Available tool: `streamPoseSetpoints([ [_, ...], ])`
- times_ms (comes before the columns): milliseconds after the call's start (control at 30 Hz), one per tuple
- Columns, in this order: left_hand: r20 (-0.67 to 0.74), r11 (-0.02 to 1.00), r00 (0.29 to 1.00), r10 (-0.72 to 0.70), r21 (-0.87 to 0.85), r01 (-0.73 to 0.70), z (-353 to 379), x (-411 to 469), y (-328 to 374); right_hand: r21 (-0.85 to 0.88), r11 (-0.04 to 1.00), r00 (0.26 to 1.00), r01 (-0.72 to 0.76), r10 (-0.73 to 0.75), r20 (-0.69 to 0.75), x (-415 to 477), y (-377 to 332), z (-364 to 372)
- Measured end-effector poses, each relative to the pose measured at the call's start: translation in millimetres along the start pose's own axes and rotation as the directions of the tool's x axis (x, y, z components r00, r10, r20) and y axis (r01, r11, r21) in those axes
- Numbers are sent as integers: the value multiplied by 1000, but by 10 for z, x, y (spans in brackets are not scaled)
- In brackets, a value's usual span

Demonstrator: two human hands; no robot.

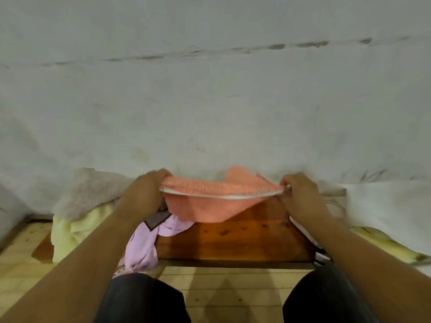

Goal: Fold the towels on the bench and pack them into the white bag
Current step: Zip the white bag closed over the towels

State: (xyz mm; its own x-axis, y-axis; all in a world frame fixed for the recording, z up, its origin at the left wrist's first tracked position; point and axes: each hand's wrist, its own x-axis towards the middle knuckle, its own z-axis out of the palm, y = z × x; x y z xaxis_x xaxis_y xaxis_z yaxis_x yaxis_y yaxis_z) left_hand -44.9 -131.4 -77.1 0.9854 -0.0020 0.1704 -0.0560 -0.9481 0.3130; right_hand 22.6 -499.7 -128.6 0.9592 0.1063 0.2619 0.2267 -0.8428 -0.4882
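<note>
- Left hand (143, 191): fingers curled and clamped on the left end of the pink towel (217, 207), pinching its upper edge.
- Right hand (300, 193): fingers curled and clamped on the right end of the same edge.
- Pink towel: stretched between both hands, with the white-trimmed edge taut from one grip to the other. The rest hangs below the fingers in a doubled sag, above the bench (235, 240). Whether the low edge touches the wood cannot be told.
- Step in hand, as judged: an early fold of this towel. It is neither laid flat nor squared.
- Lilac towel (149, 244): unfolded, crumpled at the left end of the bench, just below the left wrist and drooping over the front edge.
- Yellow towel (67, 231) and grey towel (93, 191): unfolded, heaped together left of the left hand, grey on top.
- Bag (384, 206): the white fabric mass right of the right hand is probably it. Its opening is not visible, and no towel shows inside.
- Progress, as judged: no folded towel is in view. Four towels remain to fold and pack.
</note>
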Motion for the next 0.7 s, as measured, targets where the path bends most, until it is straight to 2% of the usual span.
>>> streamPoseSetpoints([
  [67, 126, 1000, 992, 26, 2, -26, 140, -213, -33, -129, 990, 988, 55, -35, 149, -201, 68, 125],
  [167, 290, 996, 954, 73, -63, -57, 187, -435, 5, -270, 948, 925, 166, -54, 377, -412, 115, 221],
  [267, 486, 995, 872, 62, -99, -16, 133, -599, 145, -322, 932, 857, 168, 23, 514, -591, 54, 213],
  [333, 563, 992, 824, 67, -125, 5, 164, -707, 278, -394, 882, 827, 260, 7, 563, -734, -22, 230],
  [400, 579, 993, 813, 61, -114, 7, 275, -816, 434, -264, 903, 804, 340, -133, 580, -909, -183, 261],
  [467, 551, 984, 832, 57, -170, 45, 424, -897, 637, 36, 930, 747, 366, -316, 585, -1104, -405, 329],
  [533, 502, 967, 863, 59, -244, 76, 515, -951, 824, 273, 906, 744, 324, -422, 517, -1266, -606, 414],
  [600, 469, 927, 883, 13, -337, 165, 514, -970, 921, 446, 873, 831, 197, -390, 397, -1366, -706, 465],
  [700, 449, 737, 894, -9, -601, 309, 546, -972, 872, 551, 833, 921, 43, -247, 301, -1395, -710, 438],
])
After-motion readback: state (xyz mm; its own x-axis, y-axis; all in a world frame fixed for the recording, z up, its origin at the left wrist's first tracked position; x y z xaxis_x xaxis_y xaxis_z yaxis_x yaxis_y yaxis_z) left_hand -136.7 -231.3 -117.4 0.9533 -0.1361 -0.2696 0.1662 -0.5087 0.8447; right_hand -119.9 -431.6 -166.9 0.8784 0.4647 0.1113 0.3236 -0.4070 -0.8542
